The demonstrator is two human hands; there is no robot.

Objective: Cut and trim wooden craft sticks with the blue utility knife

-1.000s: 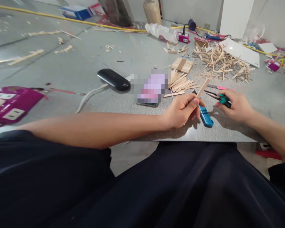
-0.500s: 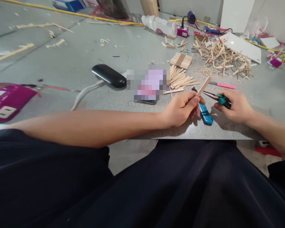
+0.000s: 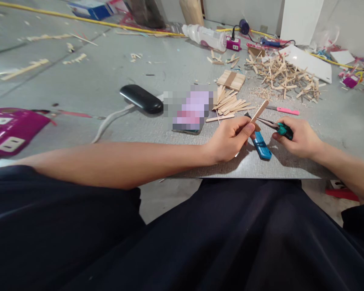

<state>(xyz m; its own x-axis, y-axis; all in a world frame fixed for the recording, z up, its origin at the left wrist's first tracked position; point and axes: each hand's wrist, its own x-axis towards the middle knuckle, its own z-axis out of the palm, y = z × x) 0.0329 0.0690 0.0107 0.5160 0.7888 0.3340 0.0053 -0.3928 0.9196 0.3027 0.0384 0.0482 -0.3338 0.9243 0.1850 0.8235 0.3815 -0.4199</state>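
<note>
Pinched in my left hand (image 3: 230, 138) is a flat wooden stick (image 3: 261, 110), tilted up to the right. My right hand (image 3: 303, 137) is closed round the green and black handles of the pliers (image 3: 280, 127). The pliers' jaws point left and lie close to the stick; whether they touch it cannot be made out. A blue cutter (image 3: 262, 146) lies on the table between my hands, its upper end partly hidden by my left fingers. Loose wooden sticks (image 3: 227, 103) are fanned out beyond my left hand.
A phone (image 3: 192, 109) and a black case (image 3: 141, 98) lie to the left. Farther back are a banded stick bundle (image 3: 231, 80), a pile of joined sticks (image 3: 286, 74) and a plastic bottle (image 3: 206, 36). A pink-handled blade (image 3: 287, 110) lies beyond the pliers. A purple socket block (image 3: 15, 131) sits far left.
The fingers of my left hand have curled in, showing more of the blue cutter. The pliers' jaws have moved slightly left, nearer the stick. The view has shifted a little.
</note>
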